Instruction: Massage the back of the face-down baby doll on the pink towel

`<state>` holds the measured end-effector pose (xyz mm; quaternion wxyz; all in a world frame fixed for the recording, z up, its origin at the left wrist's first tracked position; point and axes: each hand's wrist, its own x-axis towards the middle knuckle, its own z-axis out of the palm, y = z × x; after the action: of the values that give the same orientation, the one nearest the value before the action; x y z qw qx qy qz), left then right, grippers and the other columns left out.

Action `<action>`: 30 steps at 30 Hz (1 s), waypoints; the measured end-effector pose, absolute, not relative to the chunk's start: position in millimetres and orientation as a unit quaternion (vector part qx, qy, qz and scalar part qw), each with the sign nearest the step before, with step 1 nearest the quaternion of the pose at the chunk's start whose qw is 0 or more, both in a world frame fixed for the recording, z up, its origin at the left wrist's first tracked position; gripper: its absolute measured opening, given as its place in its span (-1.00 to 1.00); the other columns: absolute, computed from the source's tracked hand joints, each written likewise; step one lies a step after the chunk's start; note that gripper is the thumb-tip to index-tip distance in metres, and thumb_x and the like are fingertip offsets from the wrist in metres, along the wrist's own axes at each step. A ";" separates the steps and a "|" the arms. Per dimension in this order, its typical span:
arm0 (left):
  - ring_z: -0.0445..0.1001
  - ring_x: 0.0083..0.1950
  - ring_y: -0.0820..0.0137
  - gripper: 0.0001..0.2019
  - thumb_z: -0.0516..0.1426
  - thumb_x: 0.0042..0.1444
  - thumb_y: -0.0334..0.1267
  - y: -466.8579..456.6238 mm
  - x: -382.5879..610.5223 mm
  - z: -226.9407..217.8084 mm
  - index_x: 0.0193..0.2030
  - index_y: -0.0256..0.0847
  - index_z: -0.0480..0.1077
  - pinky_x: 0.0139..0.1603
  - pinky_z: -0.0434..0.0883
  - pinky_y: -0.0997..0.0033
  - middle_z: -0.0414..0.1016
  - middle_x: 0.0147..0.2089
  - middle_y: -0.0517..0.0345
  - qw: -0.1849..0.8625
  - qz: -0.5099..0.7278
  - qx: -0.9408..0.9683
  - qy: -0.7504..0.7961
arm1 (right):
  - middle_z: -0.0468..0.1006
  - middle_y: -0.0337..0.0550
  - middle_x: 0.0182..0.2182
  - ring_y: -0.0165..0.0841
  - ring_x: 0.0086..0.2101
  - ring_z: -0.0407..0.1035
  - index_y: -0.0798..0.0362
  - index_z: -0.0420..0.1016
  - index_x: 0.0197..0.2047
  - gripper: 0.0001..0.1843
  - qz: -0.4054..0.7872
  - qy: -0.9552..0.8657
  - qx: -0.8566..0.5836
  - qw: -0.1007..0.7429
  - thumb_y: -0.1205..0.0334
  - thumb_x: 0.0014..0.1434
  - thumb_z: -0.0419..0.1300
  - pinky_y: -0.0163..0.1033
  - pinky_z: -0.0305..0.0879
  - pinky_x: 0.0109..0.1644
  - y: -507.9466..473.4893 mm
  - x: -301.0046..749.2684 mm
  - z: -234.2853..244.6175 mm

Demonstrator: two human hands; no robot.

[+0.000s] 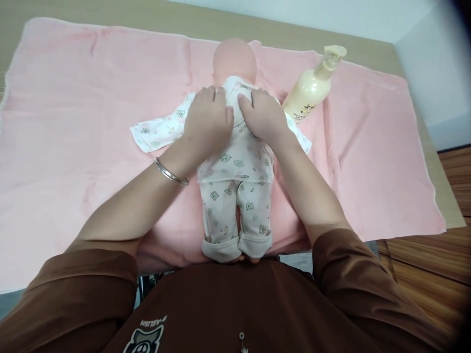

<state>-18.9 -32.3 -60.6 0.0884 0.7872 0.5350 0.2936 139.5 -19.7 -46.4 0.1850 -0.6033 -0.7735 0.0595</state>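
A baby doll (235, 61) lies lengthwise in front of me, its smooth head away from me and its feet near my body; no facial features show. It wears a white printed shirt (237, 159) and matching trousers (220, 208) with turned-up cuffs. My left hand (209, 120) is closed over the shirt at the doll's left-side shoulder in view, thumb toward the middle. On the opposite shoulder my right hand (265, 115) is closed on the shirt by the collar. Both sets of fingertips are partly hidden. The shirt's sleeves spread out to either side.
A pink blanket (91, 108) covers most of the wooden table (147, 19). Right of the doll, a cream pump bottle (309, 90) lies tilted on the blanket, close to my right hand. Wood-patterned flooring (430, 274) shows at the lower right.
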 end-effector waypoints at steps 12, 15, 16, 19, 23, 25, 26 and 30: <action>0.31 -0.11 0.26 -0.81 -0.10 0.28 -0.30 -5.6 -28.5 -68.5 -0.35 -0.12 0.24 0.05 0.31 0.14 0.35 -0.24 0.10 0.159 0.325 0.744 0.562 | 0.16 0.19 0.25 -0.04 0.27 -0.02 0.29 0.13 0.26 -0.46 0.017 -0.792 -0.589 0.159 0.08 0.39 -0.19 0.06 -0.09 0.38 -60.3 116.3 -34.4; 0.30 -0.08 0.24 -0.80 -0.13 0.29 -0.27 -1.3 -29.1 -76.3 -0.24 -0.11 0.29 0.08 0.30 0.08 0.35 -0.20 0.07 0.139 0.328 0.745 0.564 | 0.25 0.13 0.20 -0.06 0.24 0.04 0.23 0.20 0.20 -0.55 -0.005 -0.796 -0.580 0.173 0.18 0.38 -0.19 0.05 -0.03 0.37 -63.5 111.1 -36.2; 0.31 -0.06 0.20 -0.79 -0.13 0.29 -0.24 -3.2 -28.5 -76.0 -0.21 -0.10 0.30 0.08 0.29 0.04 0.35 -0.20 0.04 0.133 0.324 0.750 0.561 | 0.29 0.12 0.16 -0.07 0.22 0.09 0.20 0.25 0.15 -0.59 -0.002 -0.800 -0.575 0.172 0.20 0.36 -0.17 0.04 0.03 0.34 -60.0 112.3 -36.9; 0.30 0.01 0.06 -0.80 -0.10 0.27 -0.19 -17.5 -24.6 -67.8 -0.17 -0.07 0.33 0.11 0.26 -0.05 0.35 -0.16 -0.04 0.113 0.314 0.766 0.549 | 0.41 0.14 0.01 -0.06 0.09 0.24 0.17 0.35 0.00 -0.63 0.014 -0.802 -0.572 0.174 0.19 0.37 -0.18 0.04 0.22 0.21 -39.9 123.7 -40.1; 0.26 0.10 -0.05 -0.81 -0.05 0.21 -0.19 -41.1 -16.5 -53.6 -0.14 -0.08 0.35 0.17 0.22 -0.12 0.34 -0.06 -0.11 0.075 0.300 0.797 0.519 | 0.45 0.12 -0.07 -0.08 -0.01 0.31 0.15 0.37 -0.03 -0.59 0.045 -0.786 -0.590 0.178 0.14 0.40 -0.23 0.05 0.25 0.15 -13.7 142.0 -46.6; 0.27 0.08 -0.05 -0.85 -0.01 0.18 -0.20 -44.8 -14.2 -50.7 -0.18 -0.06 0.35 0.15 0.25 -0.12 0.35 -0.07 -0.09 0.068 0.307 0.799 0.513 | 0.44 0.13 -0.03 -0.09 0.03 0.29 0.14 0.35 0.00 -0.59 0.059 -0.786 -0.589 0.180 0.12 0.41 -0.22 0.05 0.21 0.18 -10.6 145.5 -48.0; 0.29 0.05 -0.03 -0.88 0.00 0.17 -0.22 -43.3 -14.2 -50.7 -0.23 -0.04 0.35 0.12 0.28 -0.10 0.36 -0.11 -0.07 0.072 0.310 0.795 0.516 | 0.42 0.15 -0.01 -0.09 0.06 0.27 0.16 0.34 0.02 -0.58 0.061 -0.788 -0.587 0.177 0.12 0.41 -0.22 0.05 0.18 0.21 -12.3 145.2 -47.5; 0.38 -0.05 0.08 -0.88 -0.02 0.16 -0.28 -21.1 -21.8 -60.1 -0.34 -0.06 0.31 0.00 0.36 0.01 0.41 -0.19 -0.01 0.114 0.323 0.765 0.545 | 0.32 0.23 0.10 -0.01 0.16 0.18 0.25 0.25 0.13 -0.55 0.041 -0.796 -0.584 0.156 0.08 0.42 -0.17 0.13 0.07 0.27 -34.9 133.7 -38.2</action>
<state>-21.8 -21.1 -60.1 0.1139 0.7652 0.5454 0.3227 133.7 -34.9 -38.2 0.1557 -0.5837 -0.7958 0.0411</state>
